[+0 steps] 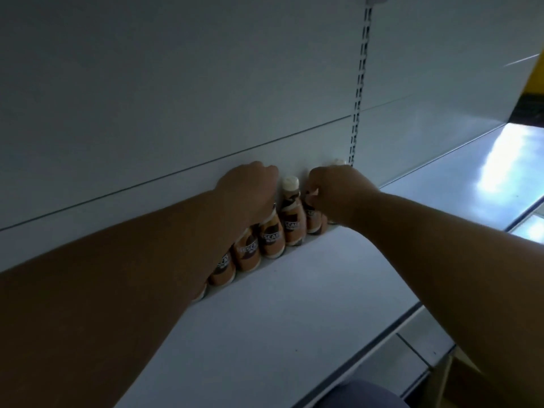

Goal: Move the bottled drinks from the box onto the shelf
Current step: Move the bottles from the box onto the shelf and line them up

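A row of small brown-labelled plastic coffee bottles with cream caps (291, 217) stands along the back edge of the white metal shelf (294, 304), touching the back panel (176, 113). The left hand (250, 189) closes over the top of one bottle in the row; the right hand (335, 192) grips another bottle's neck near the slotted upright (357, 113).

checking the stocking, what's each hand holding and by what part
Each hand is closed over the top of a bottle in the row at the back of the shelf: left hand on one bottle, right hand on another.
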`<state>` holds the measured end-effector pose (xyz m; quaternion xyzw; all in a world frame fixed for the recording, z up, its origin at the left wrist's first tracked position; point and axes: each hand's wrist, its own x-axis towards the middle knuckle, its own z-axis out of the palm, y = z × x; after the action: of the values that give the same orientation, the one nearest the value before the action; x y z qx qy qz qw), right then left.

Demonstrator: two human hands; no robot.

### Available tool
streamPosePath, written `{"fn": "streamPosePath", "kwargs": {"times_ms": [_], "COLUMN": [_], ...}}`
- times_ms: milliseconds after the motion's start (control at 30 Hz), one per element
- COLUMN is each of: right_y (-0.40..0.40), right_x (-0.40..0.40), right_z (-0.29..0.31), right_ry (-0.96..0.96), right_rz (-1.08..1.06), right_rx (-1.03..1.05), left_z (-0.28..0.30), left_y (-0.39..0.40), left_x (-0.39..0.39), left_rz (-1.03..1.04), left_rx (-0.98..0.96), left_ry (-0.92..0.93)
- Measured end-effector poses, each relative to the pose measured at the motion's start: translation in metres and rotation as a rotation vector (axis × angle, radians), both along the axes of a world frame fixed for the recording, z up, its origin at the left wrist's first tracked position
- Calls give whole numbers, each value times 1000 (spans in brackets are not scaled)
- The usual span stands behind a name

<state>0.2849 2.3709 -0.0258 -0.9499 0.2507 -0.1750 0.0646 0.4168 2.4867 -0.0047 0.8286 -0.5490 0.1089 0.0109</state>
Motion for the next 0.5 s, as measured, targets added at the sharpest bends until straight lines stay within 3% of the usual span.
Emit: {"fn": "streamPosePath", "kwargs": {"times_ms": [500], "right_y": [-31], "right_x": [39], "right_z": [3], "right_ry": [42], "right_rz": [109], "right_rx": [111], "left_z": [-5], "left_y": [-38], "left_x": [15], "left_rz": [149], "left_rx": [137], "left_ry": [62]}}
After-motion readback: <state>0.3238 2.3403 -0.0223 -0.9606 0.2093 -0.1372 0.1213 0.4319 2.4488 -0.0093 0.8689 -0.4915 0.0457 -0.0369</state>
